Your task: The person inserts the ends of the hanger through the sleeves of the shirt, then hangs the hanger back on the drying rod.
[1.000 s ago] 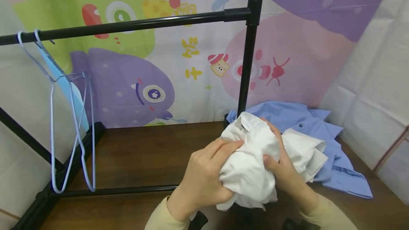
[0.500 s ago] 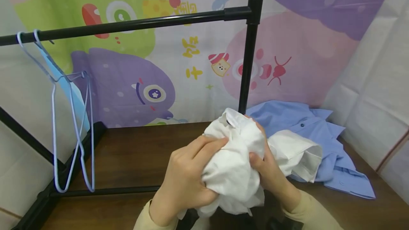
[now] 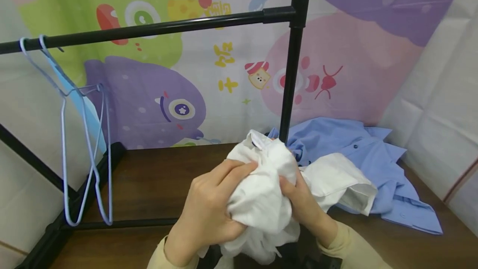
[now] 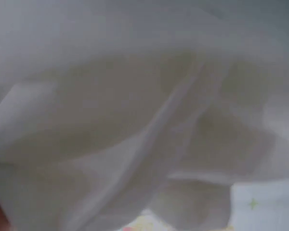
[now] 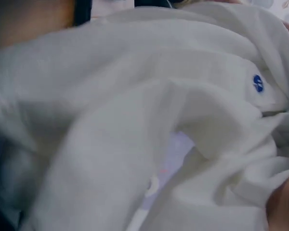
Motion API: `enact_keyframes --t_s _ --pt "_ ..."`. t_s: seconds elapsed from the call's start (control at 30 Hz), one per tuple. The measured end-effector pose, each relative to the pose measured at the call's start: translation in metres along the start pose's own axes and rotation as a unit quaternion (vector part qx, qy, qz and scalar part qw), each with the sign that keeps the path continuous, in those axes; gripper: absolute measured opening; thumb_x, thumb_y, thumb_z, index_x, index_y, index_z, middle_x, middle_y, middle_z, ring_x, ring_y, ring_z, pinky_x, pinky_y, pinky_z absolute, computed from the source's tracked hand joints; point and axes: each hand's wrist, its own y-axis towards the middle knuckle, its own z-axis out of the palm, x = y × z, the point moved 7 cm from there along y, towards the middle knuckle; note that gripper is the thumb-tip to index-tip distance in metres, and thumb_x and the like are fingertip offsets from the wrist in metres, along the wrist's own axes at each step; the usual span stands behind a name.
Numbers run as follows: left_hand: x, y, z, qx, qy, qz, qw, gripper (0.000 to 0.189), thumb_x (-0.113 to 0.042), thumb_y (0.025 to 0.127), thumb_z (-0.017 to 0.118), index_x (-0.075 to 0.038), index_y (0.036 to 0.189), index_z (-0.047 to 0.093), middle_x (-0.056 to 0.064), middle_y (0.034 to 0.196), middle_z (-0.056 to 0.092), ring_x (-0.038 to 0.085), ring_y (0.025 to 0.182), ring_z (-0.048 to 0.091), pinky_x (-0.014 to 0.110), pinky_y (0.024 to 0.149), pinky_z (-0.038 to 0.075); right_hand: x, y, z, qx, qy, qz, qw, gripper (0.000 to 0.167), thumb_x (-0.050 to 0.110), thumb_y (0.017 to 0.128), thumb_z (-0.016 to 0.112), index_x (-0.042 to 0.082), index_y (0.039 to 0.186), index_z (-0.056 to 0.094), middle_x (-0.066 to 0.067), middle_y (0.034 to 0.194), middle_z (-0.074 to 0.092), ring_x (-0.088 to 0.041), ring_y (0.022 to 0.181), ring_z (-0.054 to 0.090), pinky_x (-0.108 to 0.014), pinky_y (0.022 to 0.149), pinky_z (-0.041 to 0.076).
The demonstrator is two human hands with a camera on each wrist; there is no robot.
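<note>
A: Largest entry first?

B: Black rack (image 3: 293,65), standing on a wooden tabletop (image 3: 149,177). Then one blue shirt (image 3: 373,161), heaped at the foot of the rack's upright.

A: Next, the piece in hand?

B: White garment (image 3: 261,206), bunched, held between both hands in front of the upright. A loose white end (image 3: 358,192), apparently part of it, lies over the blue shirt.

A: Handling?

B: Judged light, soft and limp; slippage slight, breakage unlikely. Likely to sag and fold wherever unsupported. Best hold: a gathered thickness at two opposite sides, or the firmer collar or edge if found.

A: Pose of the hands?

B: Left hand (image 3: 213,202): at the bunch's left side, back of the hand upward, fingers over the upper cloth, thumb below, pinching the folds between. Right hand (image 3: 304,202): at the opposite side, thumb pressed on the near face; the fingers pass behind, mostly hidden, so their spread cannot be told.

A: Wrist views?

B: The left is blurred cloth, perhaps the garment's underside; no grip can be read from it.

A: Smallest entry?

B: One blue button (image 5: 258,83), on the white cloth in the right wrist view.
</note>
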Motion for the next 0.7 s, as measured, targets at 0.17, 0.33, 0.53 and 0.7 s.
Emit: enact_keyframes --t_s 0.17,0.33,0.53,0.7 --pt "0.013 -0.016 0.02 0.099 0.039 -0.046 0.9933 0.063 -0.024 0.057 0.072 -0.011 0.116 0.053 0.0 0.107 0.055 0.012 0.083 0.059 0.028 0.064 0.049 -0.001 0.004 -0.005 -0.013 -0.126 0.036 0.9913 0.06 0.009 0.09 0.042 0.009 0.144 0.016 -0.006 0.141 0.025 -0.009 0.121 0.034 -0.016 0.096 0.031" --pt "0.026 -0.026 0.033 0.166 0.044 -0.076 0.9822 0.067 -0.031 0.062 0.073 -0.013 0.121 0.048 -0.002 0.114 0.052 0.012 0.087 0.059 0.029 0.069 0.05 -0.009 0.008 -0.014 -0.008 -0.187 0.061 0.9804 0.06 0.005 0.089 0.047 0.013 0.143 0.022 -0.005 0.144 0.025 -0.014 0.127 0.03 -0.016 0.098 0.028" --pt "0.039 -0.037 0.042 0.259 0.024 -0.128 0.957 0.075 -0.065 0.071 0.062 -0.022 0.129 0.045 -0.008 0.124 0.049 0.01 0.098 0.054 0.031 0.081 0.046 -0.016 0.012 -0.022 0.008 -0.21 0.063 0.9757 0.057 0.004 0.09 0.049 0.012 0.142 0.026 -0.008 0.137 0.037 -0.013 0.119 0.041 -0.02 0.094 0.036" --pt "0.049 -0.046 0.052 0.322 0.016 -0.168 0.9317 0.07 -0.072 0.077 0.044 -0.026 0.129 0.046 -0.011 0.128 0.048 0.011 0.104 0.054 0.033 0.082 0.044 -0.028 0.013 -0.026 0.015 -0.231 0.076 0.9698 0.052 0.005 0.091 0.05 0.014 0.139 0.033 -0.006 0.137 0.04 -0.012 0.12 0.042 -0.022 0.095 0.036"
